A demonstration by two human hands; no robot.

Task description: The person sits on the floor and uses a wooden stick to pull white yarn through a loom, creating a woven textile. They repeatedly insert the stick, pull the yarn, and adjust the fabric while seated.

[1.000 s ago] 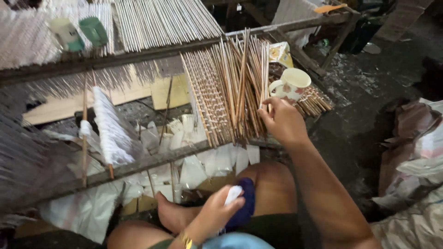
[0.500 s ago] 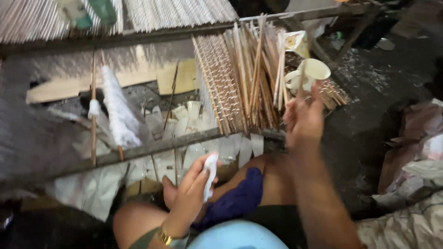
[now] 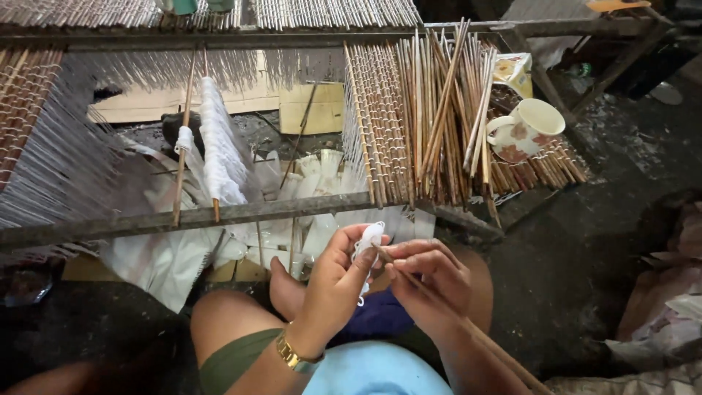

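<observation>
Both hands meet just below the front beam [image 3: 219, 214] of the weaving frame, over the person's lap. The left hand [image 3: 336, 281] is clamped on a small bobbin of white thread [image 3: 368, 241], thumb and fingers pinching it upright, and the right hand [image 3: 431, 281] is closed around a thin bamboo stick [image 3: 468, 329] whose tip touches the bobbin; the rest of the stick runs down along the right forearm. Judging from this, the thread is being joined to or wound about the stick's end, a step in hand and not finished. Above the beam, to its right, a stretch of mat [image 3: 384, 124] already stands woven, its sticks laid side by side and bound with white thread, and a loose bundle of sticks [image 3: 453, 110] lies on it, waiting to go in. A flowered cup [image 3: 528, 129] rests at the far right of that bundle. Left of the woven stretch the white warp threads [image 3: 80, 161] fan out bare, with two thread-wound spindles [image 3: 216, 139] leaning against the beam, so much of the frame's width seems yet to be filled.
</observation>
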